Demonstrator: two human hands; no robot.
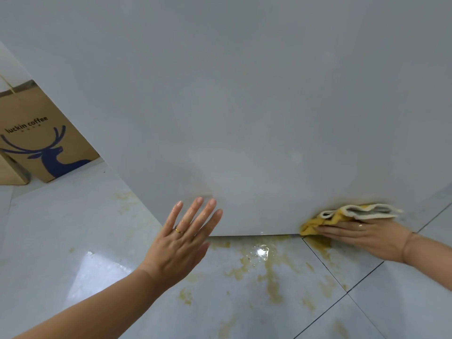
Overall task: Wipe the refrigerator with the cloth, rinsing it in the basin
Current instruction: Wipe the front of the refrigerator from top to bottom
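Fingers (195, 214) of the left hand (182, 237) were straight and slightly spread, wet and shiny, with a ring (178, 230) on one of them. Under that hand and to the right of its fingers lay the floor (367, 309), pale tiles with dark joints, marked by yellow stains (271, 282). A small bright puddle (261, 252) sat between the two hands, just below the level of the fingertips.

Across the puddle, the right hand (367, 234) had its fingers straight and pressed together, pointing left and lying flat on the cloth (342, 215). Its thumb was hidden. The cloth, yellow with a white and grey side, was bunched above and beyond those fingers, pressed against the bottom right corner of the fridge (244, 118), where it met the floor.

The left fingertips rested against the fridge just above its bottom edge. Its plain grey-white face rose beyond both sets of fingers and filled most of the view.

Far to the left of the left fingers, well apart, a brown paper bag (44, 143) printed with a blue deer and "luckin coffee" stood on the floor beside the fridge.
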